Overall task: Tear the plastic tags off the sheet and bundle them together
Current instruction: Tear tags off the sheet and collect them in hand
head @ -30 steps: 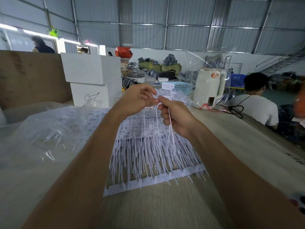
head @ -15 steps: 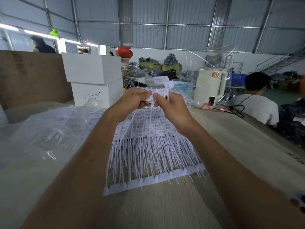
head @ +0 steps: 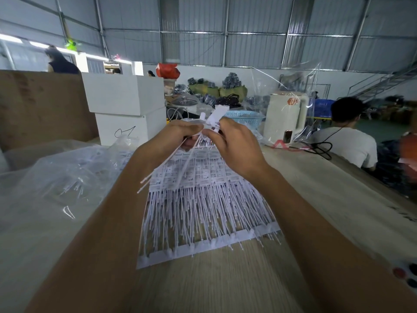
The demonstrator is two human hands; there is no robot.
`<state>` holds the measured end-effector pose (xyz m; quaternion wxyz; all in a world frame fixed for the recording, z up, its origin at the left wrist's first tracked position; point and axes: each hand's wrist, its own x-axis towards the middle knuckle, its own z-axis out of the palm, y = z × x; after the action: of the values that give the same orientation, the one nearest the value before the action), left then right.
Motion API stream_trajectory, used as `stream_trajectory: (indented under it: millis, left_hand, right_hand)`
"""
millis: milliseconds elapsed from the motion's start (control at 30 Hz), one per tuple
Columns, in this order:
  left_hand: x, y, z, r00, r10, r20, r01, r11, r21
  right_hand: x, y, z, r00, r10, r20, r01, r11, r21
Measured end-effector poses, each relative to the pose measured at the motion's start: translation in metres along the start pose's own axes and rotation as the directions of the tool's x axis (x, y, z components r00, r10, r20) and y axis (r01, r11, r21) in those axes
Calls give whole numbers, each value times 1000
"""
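Head view looks down two bare forearms that reach out over a pale wooden tabletop point(head: 225, 283). Nearest on it lies the sheet point(head: 203, 213) of white plastic tags, a fan of thin strips joined to a white band along its near edge, with printed label heads in rows at its far side. To its left a heap of clear plastic bags point(head: 58, 190) holds more white strips.

Above the far end of the sheet both hands meet, raised off the tabletop. The left hand point(head: 178, 136) has its fingers curled round a bundle of tags point(head: 191, 143); the thin tails slant down and to the left past the wrist, and the flat white heads stick up between the two hands. The right hand point(head: 234, 145) pinches the same bundle at its top, thumb and forefinger closed on the heads, the other fingers curled.

Farther back stand two stacked white boxes point(head: 126, 105) on the left, a brown cardboard panel point(head: 40, 109) beside them, a light blue basket point(head: 246, 117) and a white kettle point(head: 285, 116) wrapped in clear film. On the right sits a person in a white shirt point(head: 345, 143), back turned. Grey corrugated metal walls close the hall behind.
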<state>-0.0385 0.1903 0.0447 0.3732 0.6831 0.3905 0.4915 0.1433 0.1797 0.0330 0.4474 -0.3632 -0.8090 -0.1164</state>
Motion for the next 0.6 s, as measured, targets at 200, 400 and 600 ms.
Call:
stream_trajectory:
  millis: [200,400,600]
  left_hand:
    - [-7,5,5,997,-32,67,19,984,178]
    - [-1,5,8,998,-54,25,49,984,174]
    - [-3,3,3,994,-53,99,29,973,231]
  right_hand:
    - [12,54,-31,776,610,-162,-483,738,471]
    - [1,59,-16,673,729,128,-598,434,674]
    - [3,44,-5,687,696,208,-615,406,676]
